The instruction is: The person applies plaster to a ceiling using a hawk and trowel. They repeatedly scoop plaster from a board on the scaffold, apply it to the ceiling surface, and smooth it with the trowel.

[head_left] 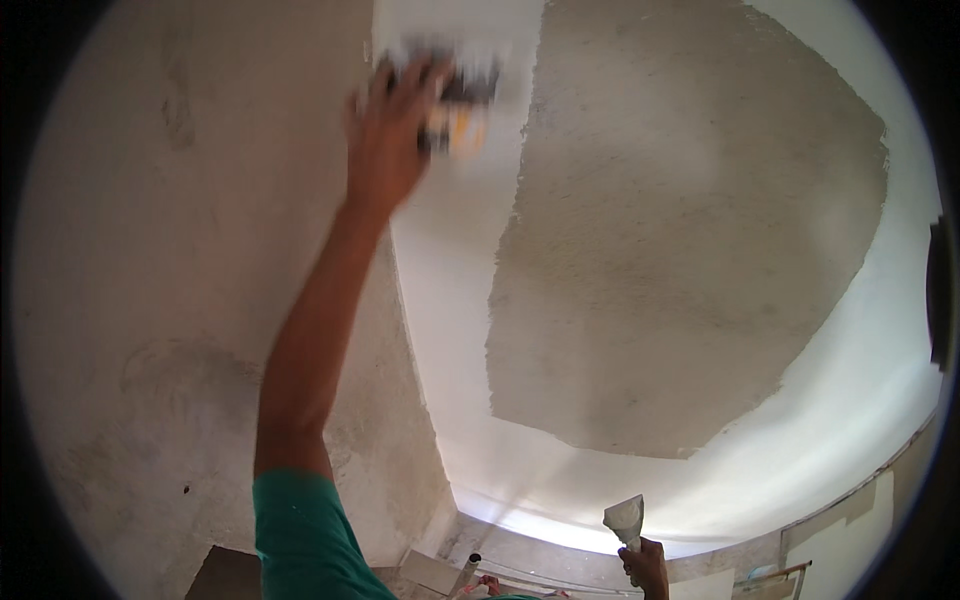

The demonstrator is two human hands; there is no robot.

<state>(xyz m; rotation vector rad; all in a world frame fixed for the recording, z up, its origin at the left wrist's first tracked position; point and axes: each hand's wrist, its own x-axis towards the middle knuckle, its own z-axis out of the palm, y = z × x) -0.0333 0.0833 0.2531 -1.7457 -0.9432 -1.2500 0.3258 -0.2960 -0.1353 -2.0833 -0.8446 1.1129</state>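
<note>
My left hand [395, 140] is raised at the end of a stretched arm in a teal sleeve. It is closed around a wide putty knife [465, 90], dark with a yellow and white part, blurred by motion. That tool lies against the white-coated strip of wall [460, 220], close to the corner line. Low in the view, my right hand [648, 567] grips the handle of a smaller putty knife [625, 518], blade up, with pale putty on its blade. Between the white coating runs a large grey uncoated patch [680, 230] with ragged edges.
A bare grey-brown wall [180, 280] fills the left side and meets the white surface at a corner. Far below are a pipe-like tube [468, 570], a brown panel [225, 575] and a wooden frame [775, 577]. A dark object [938, 295] stands at the right rim.
</note>
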